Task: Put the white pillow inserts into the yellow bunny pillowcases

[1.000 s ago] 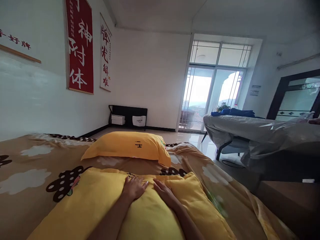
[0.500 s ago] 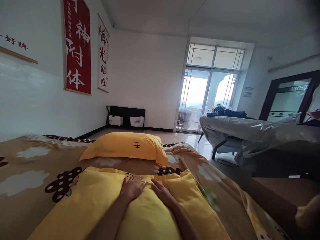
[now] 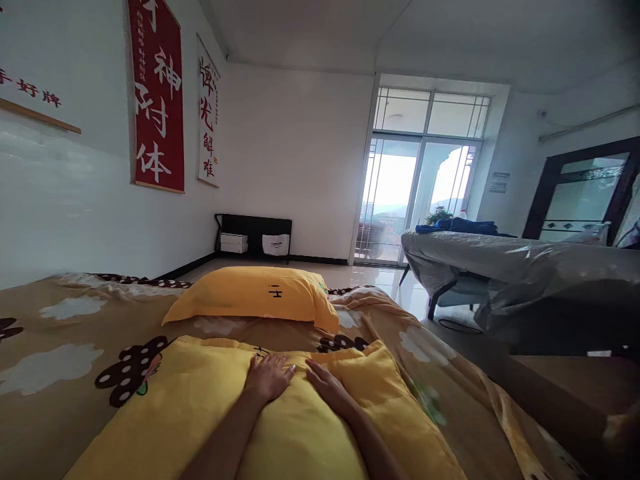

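Note:
A yellow pillow lies in front of me on a brown patterned blanket. My left hand rests flat on its far part, fingers stretched out. Beside it, my right hand also lies open on the pillow, its fingers pointing away from me and to the left. A small gap of yellow cloth separates the two hands. Just beyond sits a second, more orange pillow with "Hi" printed on it; neither hand touches it.
On the right stands a table under a clear plastic cover, with blue cloth on top. A chair is tucked beneath it. A low black rack stands by the far wall, left of the glass doors.
Both hands stay flat on the yellow pillow with hardly any movement. The whole view has shifted very slightly. At the lower right edge, a blurred pale shape has receded toward the edge.

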### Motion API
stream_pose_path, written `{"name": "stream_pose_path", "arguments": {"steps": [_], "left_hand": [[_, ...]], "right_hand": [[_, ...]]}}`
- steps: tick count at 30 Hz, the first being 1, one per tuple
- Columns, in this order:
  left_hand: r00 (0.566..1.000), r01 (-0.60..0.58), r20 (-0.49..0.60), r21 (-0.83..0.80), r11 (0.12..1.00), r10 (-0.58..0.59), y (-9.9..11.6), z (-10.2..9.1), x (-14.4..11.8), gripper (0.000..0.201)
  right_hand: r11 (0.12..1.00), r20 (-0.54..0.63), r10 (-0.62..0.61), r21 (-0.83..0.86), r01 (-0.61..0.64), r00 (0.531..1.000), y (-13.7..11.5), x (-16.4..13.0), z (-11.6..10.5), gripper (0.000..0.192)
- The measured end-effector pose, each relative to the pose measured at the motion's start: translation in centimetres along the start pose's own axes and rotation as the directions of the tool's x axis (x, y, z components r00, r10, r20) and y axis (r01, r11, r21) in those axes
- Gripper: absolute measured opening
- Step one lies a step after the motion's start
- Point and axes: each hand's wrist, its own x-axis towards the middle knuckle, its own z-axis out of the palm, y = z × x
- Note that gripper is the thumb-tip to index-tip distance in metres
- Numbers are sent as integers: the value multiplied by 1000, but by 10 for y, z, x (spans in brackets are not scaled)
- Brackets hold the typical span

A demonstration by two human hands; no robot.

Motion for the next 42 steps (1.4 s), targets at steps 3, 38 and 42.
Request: {"name": "stream_pose_path", "arguments": {"steps": [3,38,42], "left_hand": [[1000,3,-6,-2,1000,-3,0,0,0,68],[1000,7,16,12,1000,-7,0,-2,0,69],[1000,8,23,9,1000,-8,0,-1,1,69]], "right_hand": [[1000,1,5,3,-5,1000,-1,-1,-1,72],[999,6,24,-27,-24,1000,-7,-3,-3,63],[1000,11,20,-22,-19,1000,-7,-4,-3,63]]}}
